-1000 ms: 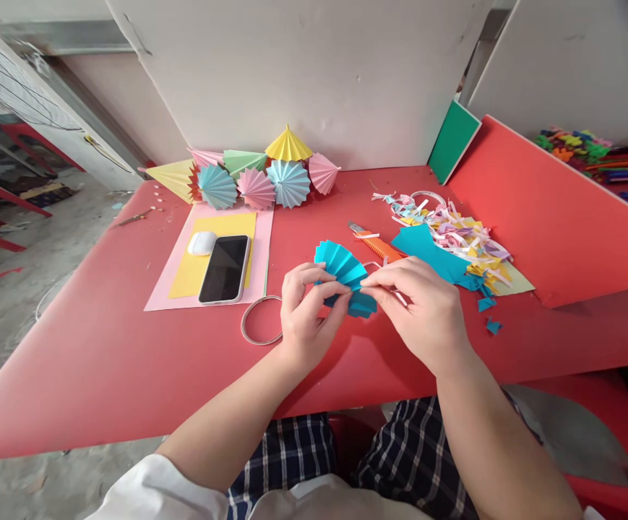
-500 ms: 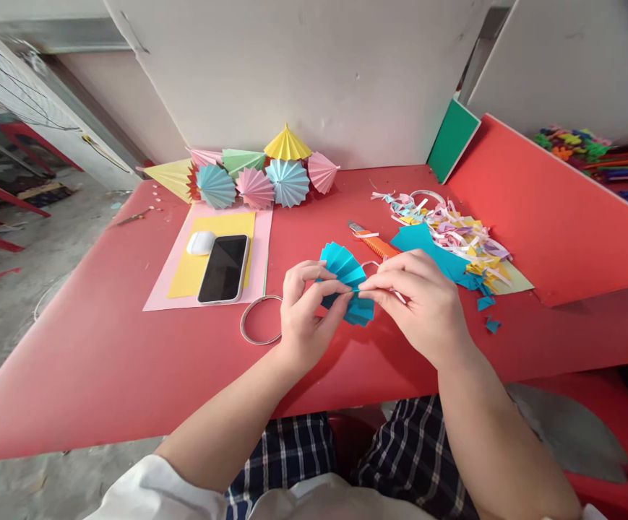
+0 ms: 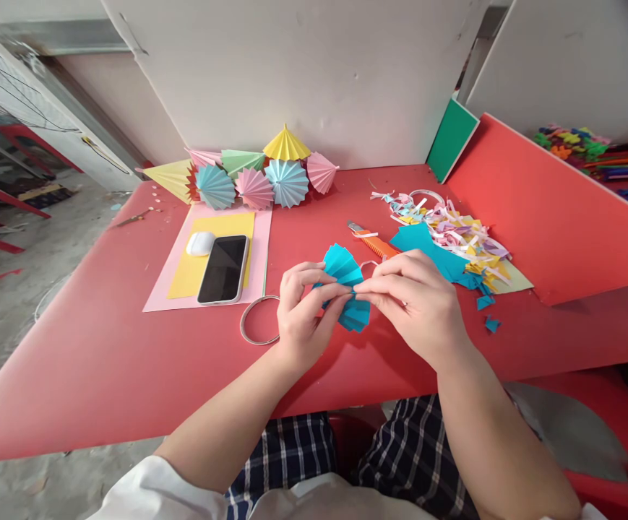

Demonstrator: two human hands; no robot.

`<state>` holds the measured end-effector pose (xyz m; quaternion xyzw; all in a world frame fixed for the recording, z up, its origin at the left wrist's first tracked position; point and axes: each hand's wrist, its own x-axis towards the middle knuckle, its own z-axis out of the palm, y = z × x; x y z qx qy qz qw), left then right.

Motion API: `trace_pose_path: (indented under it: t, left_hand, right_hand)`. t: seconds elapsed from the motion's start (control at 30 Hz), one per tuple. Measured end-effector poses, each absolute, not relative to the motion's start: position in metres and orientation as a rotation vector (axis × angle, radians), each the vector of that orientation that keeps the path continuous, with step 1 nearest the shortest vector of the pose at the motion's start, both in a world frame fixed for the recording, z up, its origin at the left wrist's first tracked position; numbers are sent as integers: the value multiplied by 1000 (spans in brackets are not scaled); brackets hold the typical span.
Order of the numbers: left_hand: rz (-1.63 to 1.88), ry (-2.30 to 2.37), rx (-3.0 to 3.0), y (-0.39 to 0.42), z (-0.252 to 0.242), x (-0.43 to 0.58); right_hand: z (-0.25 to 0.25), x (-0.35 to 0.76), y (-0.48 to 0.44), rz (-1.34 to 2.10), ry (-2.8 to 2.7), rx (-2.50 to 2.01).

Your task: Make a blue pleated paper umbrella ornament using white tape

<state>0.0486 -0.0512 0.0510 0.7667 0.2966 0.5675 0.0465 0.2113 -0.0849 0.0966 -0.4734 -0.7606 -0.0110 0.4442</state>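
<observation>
A pleated blue paper fan (image 3: 343, 266) is held up above the red table between my two hands. Its folds spread above and below my fingertips. My left hand (image 3: 309, 307) pinches it near the centre from the left, thumb against the fingers. From the right, my right hand (image 3: 419, 303) is closed with thumb and fingers pinched at the same middle spot; my fingertips cover what lies there. Just behind my right hand lie an orange utility knife (image 3: 376, 244) and a sheet of blue paper (image 3: 427, 249). A ring of tape (image 3: 248, 334) lies beside my left hand.
Several pleated paper umbrellas (image 3: 254, 189) stand along the back wall. Left of my hands, a phone (image 3: 223, 269) and white case (image 3: 201, 243) rest on yellow and pink paper (image 3: 156, 296). Paper scraps (image 3: 465, 235) pile up before a leaning red board (image 3: 552, 217).
The fan has turned and tilted slightly in my fingers, its lower folds shifting a little left and down. Both hands have drifted slightly left, still pinching at the middle.
</observation>
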Motion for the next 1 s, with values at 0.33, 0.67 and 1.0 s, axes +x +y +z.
trace_pose_path:
  t: [0.33, 0.67, 1.0]
  left_hand:
    - [1703, 938, 2398, -50, 53, 49]
    - [1750, 967, 2453, -49, 52, 47]
    - [1755, 1000, 2422, -47, 52, 47]
  right_hand:
    - [96, 211, -85, -51, -1936, -1135]
    - [95, 209, -85, -126, -1973, -1160]
    - [92, 215, -82, -91, -1931, -1167]
